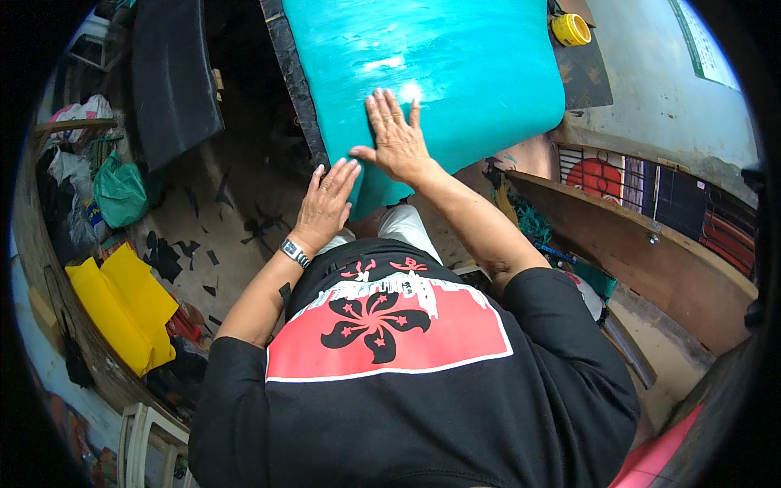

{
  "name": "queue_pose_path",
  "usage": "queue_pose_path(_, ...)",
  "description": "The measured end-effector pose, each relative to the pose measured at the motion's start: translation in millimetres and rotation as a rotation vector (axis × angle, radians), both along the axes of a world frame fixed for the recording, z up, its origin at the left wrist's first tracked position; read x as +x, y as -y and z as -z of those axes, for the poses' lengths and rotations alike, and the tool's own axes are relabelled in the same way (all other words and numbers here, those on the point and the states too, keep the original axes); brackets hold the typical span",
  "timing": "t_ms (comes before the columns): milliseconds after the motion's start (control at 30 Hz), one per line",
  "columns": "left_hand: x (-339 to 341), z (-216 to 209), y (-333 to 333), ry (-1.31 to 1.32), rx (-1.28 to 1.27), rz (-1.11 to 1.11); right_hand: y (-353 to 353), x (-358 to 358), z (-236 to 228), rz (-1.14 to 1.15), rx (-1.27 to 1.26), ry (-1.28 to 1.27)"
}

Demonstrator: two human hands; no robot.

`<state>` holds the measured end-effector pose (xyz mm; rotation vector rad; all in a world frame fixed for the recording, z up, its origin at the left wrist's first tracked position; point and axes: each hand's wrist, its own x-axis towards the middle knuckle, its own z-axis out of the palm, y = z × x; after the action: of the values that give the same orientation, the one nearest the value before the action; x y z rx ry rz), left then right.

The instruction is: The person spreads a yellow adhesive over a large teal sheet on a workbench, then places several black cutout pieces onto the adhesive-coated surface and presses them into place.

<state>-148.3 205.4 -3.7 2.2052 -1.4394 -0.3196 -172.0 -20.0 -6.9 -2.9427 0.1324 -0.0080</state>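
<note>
A glossy turquoise sheet (pixel 455 73) covers the work surface in front of me, and its near edge hangs down towards my legs. My right hand (pixel 397 142) lies flat on the sheet near its left part, fingers and thumb spread. Lower down, at the sheet's near left corner, my left hand (pixel 325 205) rests with its fingers stretched out. A metal-banded watch (pixel 295 252) is on my left wrist. Along the sheet's left side runs a dark strip of edge (pixel 294 81). Neither hand grips anything that I can see.
A yellow tub (pixel 571 30) stands beyond the sheet's right side. At the left are a black sheet (pixel 177 81), a green bag (pixel 120 191) and a folded yellow sheet (pixel 126 305). Dark scraps (pixel 264 224) litter the floor. A wooden board (pixel 626 220) runs along the right.
</note>
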Motion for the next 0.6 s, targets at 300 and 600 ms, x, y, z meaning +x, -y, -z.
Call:
queue_pose_path(300,-10,15,-5,0.103,0.112,-0.042,-31,39,3,-0.224,0.177,0.054)
queue_pose_path(600,-14,11,-2,0.082,0.062,-0.086,-17,48,-1,-0.221,0.078,0.027)
